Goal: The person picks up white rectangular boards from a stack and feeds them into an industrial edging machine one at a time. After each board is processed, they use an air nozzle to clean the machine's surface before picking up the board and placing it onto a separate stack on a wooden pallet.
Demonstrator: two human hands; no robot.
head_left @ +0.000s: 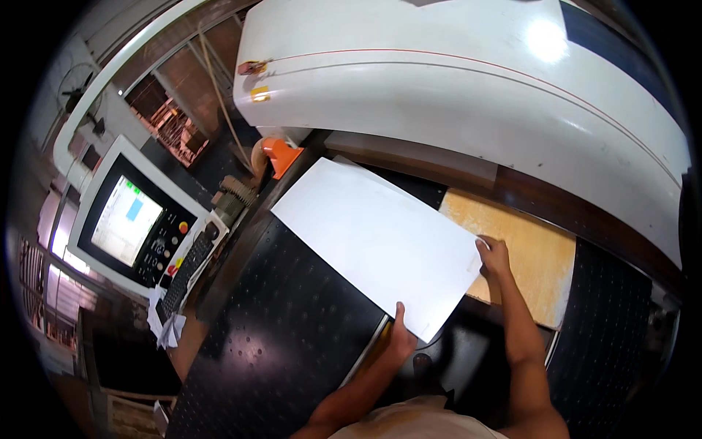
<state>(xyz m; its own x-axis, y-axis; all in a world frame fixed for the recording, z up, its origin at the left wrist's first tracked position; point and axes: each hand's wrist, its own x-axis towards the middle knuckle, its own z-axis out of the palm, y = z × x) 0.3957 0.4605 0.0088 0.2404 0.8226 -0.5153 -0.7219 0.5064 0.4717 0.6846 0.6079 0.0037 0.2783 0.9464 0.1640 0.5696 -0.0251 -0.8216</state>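
- Here at the sheet: holding a white rectangular sheet [380, 241] by its right end, with the left hand [401, 338] on the near long edge and the right hand [494, 257] at the far corner of that end.
- Left hand: narrowed onto the edge, with thumb upright against it and fingers hidden underneath.
- Right hand: curled around the corner, pinching it; cannot tell the depth of the grip below.
- Spread apart like that, presumably, to steady such a broad, flat piece and stop any twisting.
- Reaching well out with the sheet's other end over the black tabletop [278, 314], perhaps to share the load; hard to say whether touching or just above.
- Below the held end, a gap between that tabletop and a worn yellowish wooden board [537, 256], giving standing room close in.
- Now the surface: dark, speckled with small dots, catching a glare at left; matched by a second black tabletop [607, 329] beyond the board.
- Across the back, a huge curved white machine housing [439, 95].
- Off left, a control console [153, 245] with lit screen [126, 219] and keyboard [186, 274], likely angled for easy reading, plus crumpled papers [170, 331].
- Further back, an orange fitting [281, 156], a leaning pole [219, 88] and a fan [77, 95].
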